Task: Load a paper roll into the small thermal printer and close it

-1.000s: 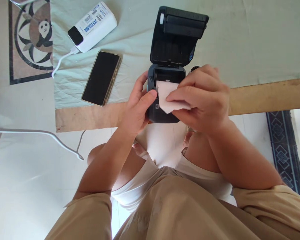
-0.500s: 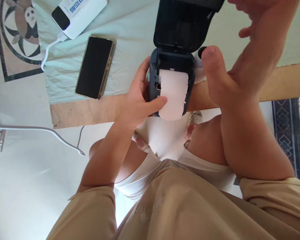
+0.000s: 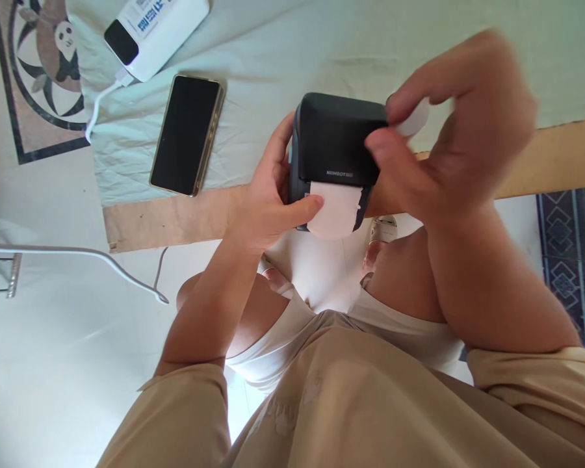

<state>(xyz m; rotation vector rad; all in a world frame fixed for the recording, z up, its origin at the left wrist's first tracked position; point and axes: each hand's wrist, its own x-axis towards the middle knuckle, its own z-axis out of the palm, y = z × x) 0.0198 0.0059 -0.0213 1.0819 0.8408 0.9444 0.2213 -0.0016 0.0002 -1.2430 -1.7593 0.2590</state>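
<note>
**Small printer steadied at the table edge**

Left of the printer [image 3: 338, 143] lie a power bank [image 3: 156, 32] and a phone [image 3: 188, 135]. The left hand [image 3: 268, 201] clasps the printer's left side, thumb pinning the paper [image 3: 335, 211] that sticks out in front. The right hand [image 3: 448, 130], fingers curled, presses its lid; a blurred white piece by the fingertips can't be identified. The printer looks light, rigid and smooth, best gripped by its sides; the paper is thin and tearable.

printer [image 3: 338, 140]: dark, lid closed, at table edge | paper [image 3: 335, 209]: white strip protruding from front
</note>
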